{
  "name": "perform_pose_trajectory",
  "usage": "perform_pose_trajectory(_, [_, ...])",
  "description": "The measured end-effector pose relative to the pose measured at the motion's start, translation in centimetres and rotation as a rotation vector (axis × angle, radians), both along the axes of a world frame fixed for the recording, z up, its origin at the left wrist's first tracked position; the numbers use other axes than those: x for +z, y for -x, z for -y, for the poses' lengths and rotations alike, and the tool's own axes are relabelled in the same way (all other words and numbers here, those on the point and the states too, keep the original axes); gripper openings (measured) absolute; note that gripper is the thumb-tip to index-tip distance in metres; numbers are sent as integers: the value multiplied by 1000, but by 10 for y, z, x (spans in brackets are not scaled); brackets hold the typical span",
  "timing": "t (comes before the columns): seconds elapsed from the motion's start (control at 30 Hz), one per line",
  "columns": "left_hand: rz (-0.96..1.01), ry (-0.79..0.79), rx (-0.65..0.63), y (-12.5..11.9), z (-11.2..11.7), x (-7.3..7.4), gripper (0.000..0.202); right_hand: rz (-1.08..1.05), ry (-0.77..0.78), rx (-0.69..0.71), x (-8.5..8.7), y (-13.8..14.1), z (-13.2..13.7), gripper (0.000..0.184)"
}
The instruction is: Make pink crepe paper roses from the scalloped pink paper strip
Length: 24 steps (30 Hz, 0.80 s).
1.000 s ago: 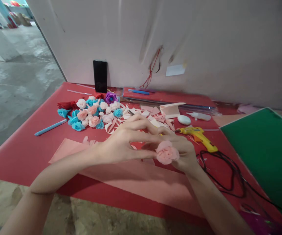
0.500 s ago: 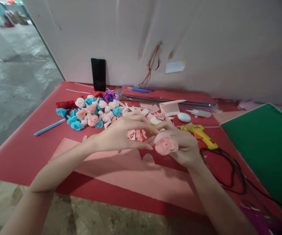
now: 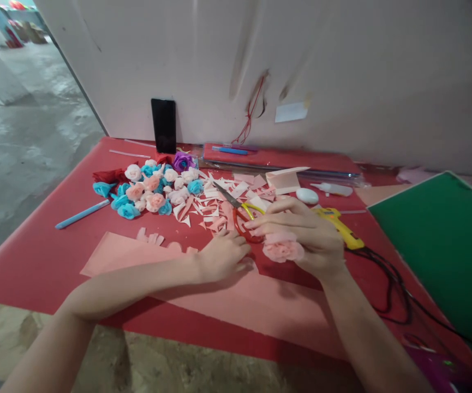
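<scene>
Right hand (image 3: 317, 234), its grip clamped on a pink paper flower (image 3: 284, 249), above the middle of the red table (image 3: 35, 256). Left hand (image 3: 222, 256), fingers curled, over the pink sheet (image 3: 260, 305) near the table's front edge; whether its grip holds anything cannot be told. Scissors (image 3: 234, 203) lie among paper scraps (image 3: 209, 208) beyond the hands; multicoloured flowers (image 3: 154, 202) cluster toward the far left corner.

Red worktop (image 3: 31, 251), pink sheet (image 3: 260, 305) along front edge, blue pen (image 3: 82, 214) near left edge, paper flowers (image 3: 151, 182) toward back left corner, scraps (image 3: 218, 224) across middle, green board (image 3: 444, 240) at right edge.
</scene>
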State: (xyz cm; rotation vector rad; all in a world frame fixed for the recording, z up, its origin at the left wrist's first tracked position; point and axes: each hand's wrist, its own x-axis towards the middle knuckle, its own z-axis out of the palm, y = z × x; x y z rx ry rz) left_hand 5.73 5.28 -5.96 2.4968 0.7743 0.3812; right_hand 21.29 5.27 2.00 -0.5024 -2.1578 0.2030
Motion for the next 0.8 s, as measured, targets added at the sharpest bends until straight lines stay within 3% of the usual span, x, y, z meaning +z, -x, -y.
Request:
perform_pose_trajectory(0.17, [11,42,41,-3,3,-15,12,-7,-21,-28,-2,1,1,24])
perform_pose_trajectory(0.27, [45,73,70,-3,4,-16,17,-4,-20,-21,-2,1,0,24])
perform_pose_trajectory(0.4, [152,118,102,-5,4,-11,9,-36,15,-18,-1,1,2,24])
perform_pose_trajectory(0.53, [338,162,164,1,-8,10,14,-113,69,-40,-1,2,5,26])
perform_pose_trajectory(0.7, [621,122,325,25,-22,55,17,-267,113,-152,-7,0,9,15])
perform_pose_trajectory(0.8, [831,98,370,37,-21,77,8,-336,136,-231,-9,2,15,18])
